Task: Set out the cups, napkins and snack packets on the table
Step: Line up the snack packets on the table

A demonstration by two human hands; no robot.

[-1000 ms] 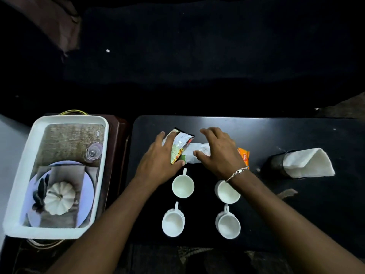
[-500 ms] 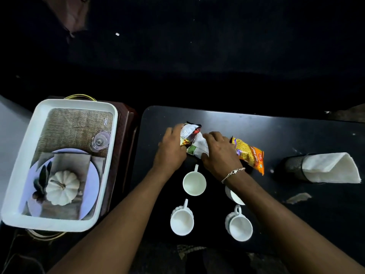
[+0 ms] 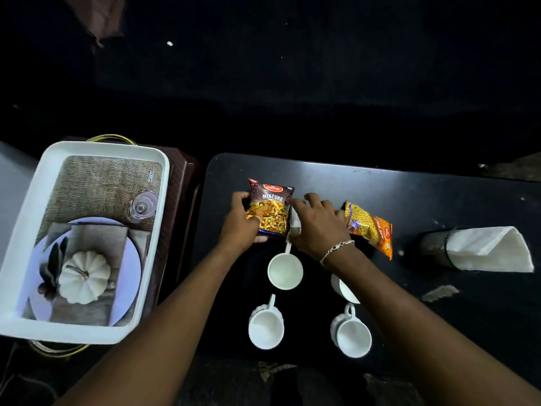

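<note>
A dark room is surrounding a black table (image 3: 409,200), and little beyond its edge is showing in the head camera, the only view. On it four white cups are standing in two rows: the far left cup (image 3: 284,271), the near left cup (image 3: 265,329), the near right cup (image 3: 352,338), and a far right cup (image 3: 342,288) that the right forearm is partly hiding.

The left hand (image 3: 241,230) is pinching the mixture packet (image 3: 270,210) by its left edge, thumb on the printed face and fingers curled behind. The right hand (image 3: 317,227) is lying flat with fingers spread, fingertips touching the packet's right edge; a pale packet (image 3: 294,219) is peeking out under it, and whether that one is gripped cannot be told. An orange packet (image 3: 370,228) is lying just beside the right wrist, free of both hands. A folded white napkin (image 3: 491,249) is sitting in a dark mesh holder (image 3: 433,247) at the table's right end, well apart from the cups.

The likely trouble: the far left cup's handle is pointing up just below the packets, so a hand drawing back could be catching it and tipping the cup. The right forearm is also passing closely over the far right cup.

To the left a white tray (image 3: 26,230) is resting on a brown stand (image 3: 181,183), holding a woven mat (image 3: 96,186), a glass (image 3: 143,205) and a plate (image 3: 131,268) with a white pumpkin (image 3: 85,276).
</note>
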